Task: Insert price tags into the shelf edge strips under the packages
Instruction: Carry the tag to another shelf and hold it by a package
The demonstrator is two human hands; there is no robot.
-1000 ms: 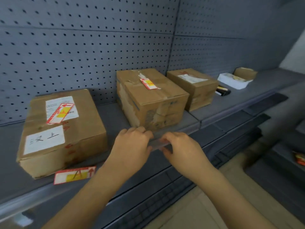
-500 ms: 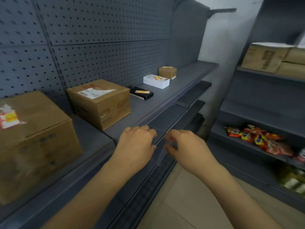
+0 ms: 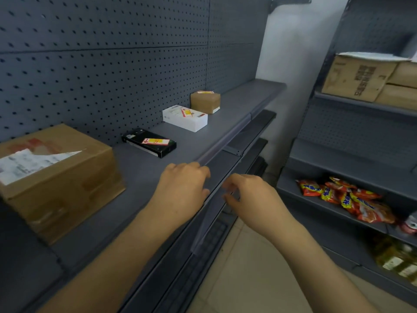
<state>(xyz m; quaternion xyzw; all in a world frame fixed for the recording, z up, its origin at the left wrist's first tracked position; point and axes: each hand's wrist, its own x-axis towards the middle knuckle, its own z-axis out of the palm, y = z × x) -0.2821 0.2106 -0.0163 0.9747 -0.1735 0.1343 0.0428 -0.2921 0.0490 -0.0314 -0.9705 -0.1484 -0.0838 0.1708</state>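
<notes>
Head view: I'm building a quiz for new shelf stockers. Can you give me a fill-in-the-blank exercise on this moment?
1. A red-and-yellow tag lies on top of the flat ____ box.
2. The white box sits between the flat box and a small ____ box.
3. Both the left hand and right hand are at the shelf's front ____.

Missing words: black; brown; edge strip

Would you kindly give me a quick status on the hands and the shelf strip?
Left hand and right hand both at the shelf edge strip, fingers curled. No tag visible between them. Black box ahead carries a tag. Nothing blocking.
</notes>
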